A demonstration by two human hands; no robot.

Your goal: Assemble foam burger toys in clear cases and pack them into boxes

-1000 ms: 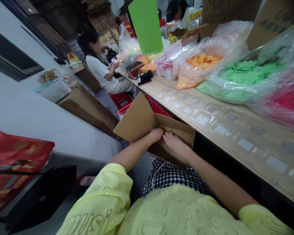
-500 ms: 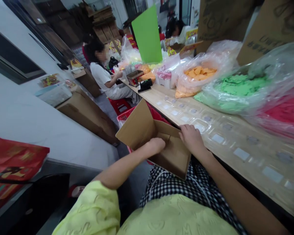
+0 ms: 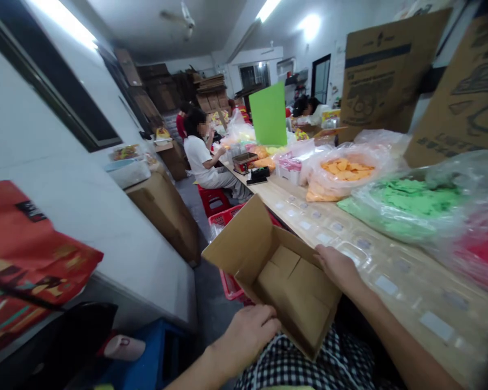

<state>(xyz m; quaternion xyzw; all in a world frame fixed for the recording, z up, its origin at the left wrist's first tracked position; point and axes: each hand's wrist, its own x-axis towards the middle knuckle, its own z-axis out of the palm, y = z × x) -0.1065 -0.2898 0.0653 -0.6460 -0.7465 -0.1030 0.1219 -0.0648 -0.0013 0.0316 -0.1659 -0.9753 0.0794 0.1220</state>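
An open cardboard box with one raised flap rests tilted over my lap, beside the table's edge. Nothing shows inside it. My right hand grips the box's right rim, thumb and fingers over the wall. At the near left rim is my left hand, its fingers curled against the box's edge; the fingertips are partly hidden. On the table by my right hand lie clear plastic trays with pale square pieces in several of their hollows.
Plastic bags of orange pieces, green pieces and red pieces line the table's far side. A red basket stands behind the box. Further along, a person in white sits at the table. A blue stool is at lower left.
My left hand has come out of the box to its near left rim. The box has shifted down and right in view, with my right hand still on its rim. The view has tilted up.
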